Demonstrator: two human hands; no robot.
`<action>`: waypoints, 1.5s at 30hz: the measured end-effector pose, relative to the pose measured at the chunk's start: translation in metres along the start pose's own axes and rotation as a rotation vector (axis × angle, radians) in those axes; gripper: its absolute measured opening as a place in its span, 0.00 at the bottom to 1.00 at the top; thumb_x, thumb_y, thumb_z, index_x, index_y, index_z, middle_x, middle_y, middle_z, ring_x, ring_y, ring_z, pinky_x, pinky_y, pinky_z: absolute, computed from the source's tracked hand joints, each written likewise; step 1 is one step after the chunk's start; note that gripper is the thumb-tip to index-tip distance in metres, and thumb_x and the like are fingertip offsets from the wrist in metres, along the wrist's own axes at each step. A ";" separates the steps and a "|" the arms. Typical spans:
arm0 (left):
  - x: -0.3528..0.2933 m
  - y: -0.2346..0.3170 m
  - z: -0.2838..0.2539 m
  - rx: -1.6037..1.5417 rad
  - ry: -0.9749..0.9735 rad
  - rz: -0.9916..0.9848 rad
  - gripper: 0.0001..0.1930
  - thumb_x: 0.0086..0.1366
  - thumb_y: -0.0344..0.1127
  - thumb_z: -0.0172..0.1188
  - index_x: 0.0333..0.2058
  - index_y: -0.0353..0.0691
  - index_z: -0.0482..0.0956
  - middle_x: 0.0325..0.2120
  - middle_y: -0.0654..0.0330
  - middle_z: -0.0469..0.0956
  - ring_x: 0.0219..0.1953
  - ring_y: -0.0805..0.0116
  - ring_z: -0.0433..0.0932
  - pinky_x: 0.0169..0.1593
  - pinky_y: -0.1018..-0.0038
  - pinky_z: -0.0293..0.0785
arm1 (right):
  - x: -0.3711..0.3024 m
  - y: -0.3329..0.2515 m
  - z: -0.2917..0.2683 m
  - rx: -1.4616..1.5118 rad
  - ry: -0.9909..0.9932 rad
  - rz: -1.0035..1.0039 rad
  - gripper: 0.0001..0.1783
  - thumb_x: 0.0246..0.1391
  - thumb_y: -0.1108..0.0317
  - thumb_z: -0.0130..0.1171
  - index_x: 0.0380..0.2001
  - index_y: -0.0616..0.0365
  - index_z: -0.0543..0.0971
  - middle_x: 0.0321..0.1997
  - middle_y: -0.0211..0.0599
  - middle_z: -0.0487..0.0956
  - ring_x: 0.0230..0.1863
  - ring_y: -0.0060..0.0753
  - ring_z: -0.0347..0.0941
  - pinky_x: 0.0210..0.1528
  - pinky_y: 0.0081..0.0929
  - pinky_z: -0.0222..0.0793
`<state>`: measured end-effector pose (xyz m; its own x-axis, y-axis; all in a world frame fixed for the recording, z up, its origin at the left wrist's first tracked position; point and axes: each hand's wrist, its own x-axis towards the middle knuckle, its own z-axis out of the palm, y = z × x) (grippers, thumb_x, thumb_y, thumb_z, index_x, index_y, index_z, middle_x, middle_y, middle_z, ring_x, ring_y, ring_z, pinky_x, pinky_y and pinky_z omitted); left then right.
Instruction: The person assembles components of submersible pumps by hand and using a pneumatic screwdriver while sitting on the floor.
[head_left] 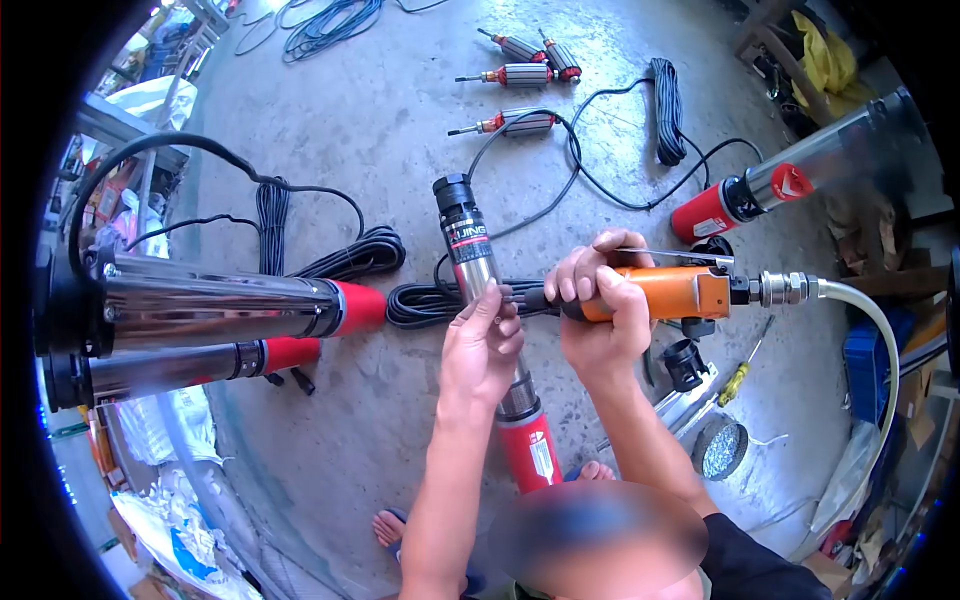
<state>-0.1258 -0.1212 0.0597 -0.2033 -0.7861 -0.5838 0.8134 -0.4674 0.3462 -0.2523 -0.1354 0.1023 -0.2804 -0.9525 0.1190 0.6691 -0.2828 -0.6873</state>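
Note:
A slim submersible pump [466,240] stands in front of me, with a black outlet at its top, a steel body and a red lower section [530,450]. My left hand [482,345] is closed round the middle of its steel body, thumb toward the tool's tip. My right hand [606,305] grips an orange air screwdriver [680,293], held level and pointing left at the pump. Its bit reaches the pump's side beside my left fingers; whether a screw sits there is too small to tell. A whitish air hose [885,350] leaves the tool's rear through a metal coupling [788,289].
Two steel pumps with red ends [220,308] lie at the left, near coiled black cables [350,255]. Several motor rotors [522,76] lie ahead. Another pump [745,198] is at the right. A bowl of small metal parts [742,450] and a yellow-handled screwdriver [735,382] are near right.

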 end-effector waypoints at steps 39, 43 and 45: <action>0.097 0.020 -0.056 -0.160 0.206 0.482 0.08 0.74 0.25 0.39 0.44 0.33 0.68 0.45 0.42 0.77 0.50 0.51 0.80 0.57 0.62 0.80 | 0.113 0.118 -0.019 -0.249 0.032 -0.068 0.09 0.53 0.76 0.52 0.38 0.65 0.70 0.25 0.35 0.72 0.24 0.27 0.71 0.30 0.29 0.71; 0.100 0.015 -0.064 -0.152 0.130 0.503 0.05 0.76 0.29 0.41 0.42 0.34 0.65 0.45 0.41 0.78 0.47 0.52 0.82 0.53 0.65 0.82 | 0.112 0.121 -0.021 -0.181 0.067 -0.083 0.08 0.52 0.76 0.52 0.37 0.65 0.70 0.23 0.35 0.71 0.22 0.28 0.70 0.27 0.29 0.70; 0.101 0.015 -0.064 -0.096 0.136 0.512 0.06 0.76 0.30 0.42 0.42 0.34 0.64 0.45 0.40 0.78 0.47 0.52 0.82 0.52 0.66 0.83 | 0.112 0.121 -0.021 -0.139 0.104 -0.067 0.09 0.51 0.75 0.52 0.36 0.66 0.70 0.23 0.36 0.71 0.22 0.28 0.69 0.26 0.29 0.69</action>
<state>-0.0991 -0.1821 -0.0407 0.2996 -0.8412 -0.4501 0.8374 0.0059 0.5465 -0.2169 -0.2745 0.0176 -0.3953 -0.9133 0.0977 0.5471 -0.3196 -0.7737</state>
